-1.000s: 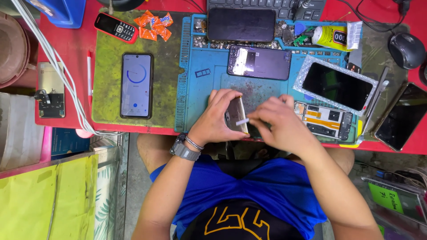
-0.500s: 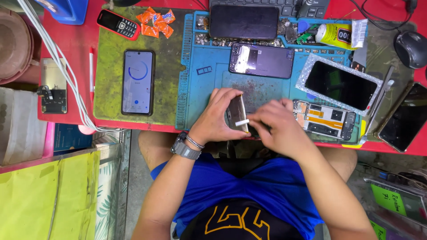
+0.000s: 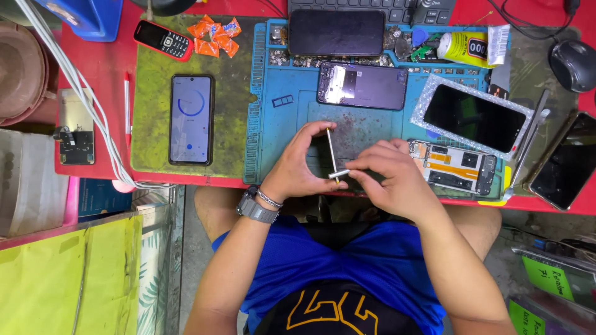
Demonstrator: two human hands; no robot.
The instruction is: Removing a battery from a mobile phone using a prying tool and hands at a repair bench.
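Blue mat (image 3: 292,118) crowded: 2 phones, screen; left hand (image 3: 298,167) fingers grasp thin part (image 3: 332,152), right hand (image 3: 391,180) pinches tool (image 3: 339,174).

A red table (image 3: 93,56) spans the upper part of the view, evenly lit. Grey concrete floor (image 3: 192,248) shows below its near edge. A yellow-green panel (image 3: 68,279) stands near the left, green-labelled boxes (image 3: 546,279) at right.

left hand (image 3: 298,167) curled, fingers arched, thumb low; right hand (image 3: 391,177) pinching | forearms angled inward; hands close together
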